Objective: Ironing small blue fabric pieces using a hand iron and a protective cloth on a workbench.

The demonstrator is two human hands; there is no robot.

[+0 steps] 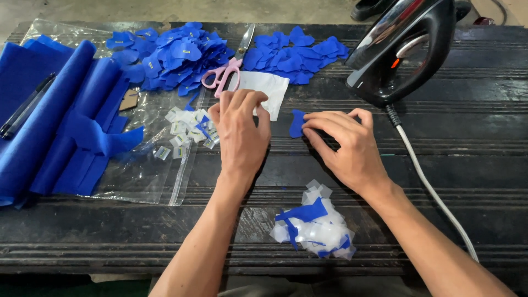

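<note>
My left hand hovers at the table's middle, its fingertips pinching the edge of a white sheet. My right hand lies just to the right, its fingers pressing down on a small blue fabric piece on the dark table. Pink-handled scissors rest beyond the left hand. A scatter of small white labels lies on a clear plastic bag left of that hand.
Two heaps of cut blue pieces lie at the back. Folded blue cloth with a pen fills the left. A black iron stands back right, its white cord trailing forward. Scraps sit near me.
</note>
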